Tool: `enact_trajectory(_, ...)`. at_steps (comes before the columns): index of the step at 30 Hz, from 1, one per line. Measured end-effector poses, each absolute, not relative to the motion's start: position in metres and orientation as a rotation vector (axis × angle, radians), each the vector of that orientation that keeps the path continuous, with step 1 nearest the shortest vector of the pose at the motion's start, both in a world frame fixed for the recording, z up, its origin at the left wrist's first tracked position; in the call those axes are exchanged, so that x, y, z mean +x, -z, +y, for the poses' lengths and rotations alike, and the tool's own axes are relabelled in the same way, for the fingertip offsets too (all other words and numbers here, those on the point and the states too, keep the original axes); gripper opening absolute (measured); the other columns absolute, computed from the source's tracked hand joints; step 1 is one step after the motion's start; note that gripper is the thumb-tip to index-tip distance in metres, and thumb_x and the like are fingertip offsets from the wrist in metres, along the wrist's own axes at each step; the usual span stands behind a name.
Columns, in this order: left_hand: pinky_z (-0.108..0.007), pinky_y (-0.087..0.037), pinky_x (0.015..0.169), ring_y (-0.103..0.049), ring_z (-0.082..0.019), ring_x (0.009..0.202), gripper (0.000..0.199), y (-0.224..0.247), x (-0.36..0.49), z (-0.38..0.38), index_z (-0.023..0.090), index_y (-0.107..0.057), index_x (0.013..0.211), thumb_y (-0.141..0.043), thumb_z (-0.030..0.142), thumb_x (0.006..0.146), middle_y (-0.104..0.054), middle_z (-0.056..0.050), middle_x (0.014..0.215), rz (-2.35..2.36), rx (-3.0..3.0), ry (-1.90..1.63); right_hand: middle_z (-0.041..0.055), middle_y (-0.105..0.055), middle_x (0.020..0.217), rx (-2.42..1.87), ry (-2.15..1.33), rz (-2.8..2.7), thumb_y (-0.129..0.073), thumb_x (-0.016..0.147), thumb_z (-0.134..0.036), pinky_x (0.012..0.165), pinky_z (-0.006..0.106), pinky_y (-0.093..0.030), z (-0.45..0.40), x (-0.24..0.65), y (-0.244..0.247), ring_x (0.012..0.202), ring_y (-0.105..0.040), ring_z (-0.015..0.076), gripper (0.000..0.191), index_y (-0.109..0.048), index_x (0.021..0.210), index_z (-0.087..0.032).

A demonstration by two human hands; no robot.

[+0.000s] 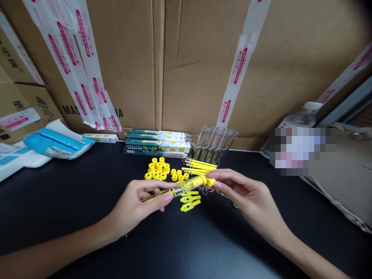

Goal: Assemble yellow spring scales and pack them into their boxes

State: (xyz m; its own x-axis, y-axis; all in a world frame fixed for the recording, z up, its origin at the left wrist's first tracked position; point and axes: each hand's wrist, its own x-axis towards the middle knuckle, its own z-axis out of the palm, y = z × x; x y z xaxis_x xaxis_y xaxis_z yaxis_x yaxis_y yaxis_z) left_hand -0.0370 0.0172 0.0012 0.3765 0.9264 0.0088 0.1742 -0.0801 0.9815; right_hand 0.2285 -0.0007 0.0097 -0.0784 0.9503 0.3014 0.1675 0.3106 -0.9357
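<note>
My left hand [132, 205] is closed around a clear plastic tube [184, 187], and my right hand [247, 197] pinches the yellow cap [207, 180] at its end between my fingertips. I'm holding the tube up, slanted slightly, above the black table [58, 205] and over a small row of yellow clips [189, 201]. Yellow rings [157, 168] and stacked boxes [157, 142] sit just beyond.
</note>
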Motion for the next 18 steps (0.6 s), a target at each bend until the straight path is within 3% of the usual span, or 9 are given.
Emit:
enact_trajectory(7,-0.019,-0.041,0.050,-0.058,-0.011,0.054,0.026,-0.0048,-0.0369,0.0167,0.020,-0.081,0.103,-0.074,0.034,0.081,-0.073,-0.004,0.068,0.999,1.537,-0.862,0.0001,-0.076,0.105,-1.077,-0.828,-1.515,-0.074,0.088,-0.030,0.083,0.018,-0.057,-0.0023,0.2293,-0.0137,0.096,-0.070,0.0151,0.012,-0.080,0.098,-0.031)
enact_trajectory(14,-0.014,-0.019,0.030,-0.043,-0.006,0.040,0.030,-0.0077,-0.0379,0.0140,0.019,-0.081,0.106,-0.074,0.034,0.080,-0.064,0.000,0.052,1.007,1.535,-0.855,0.0013,-0.075,0.106,-0.997,-0.897,-1.539,-0.076,0.086,-0.026,0.084,0.021,-0.059,-0.0028,0.2281,-0.0106,0.094,-0.071,0.0159,0.016,-0.080,0.100,-0.031)
enact_trajectory(18,-0.014,-0.016,0.028,-0.039,-0.005,0.038,0.033,-0.0068,-0.0391,0.0161,0.019,-0.080,0.109,-0.074,0.035,0.081,-0.062,0.001,0.052,1.012,1.551,-0.833,0.0004,-0.076,0.102,-1.016,-0.882,-1.559,-0.075,0.086,-0.026,0.081,0.020,-0.058,-0.0024,0.2277,-0.0088,0.092,-0.072,0.0153,0.014,-0.080,0.099,-0.031)
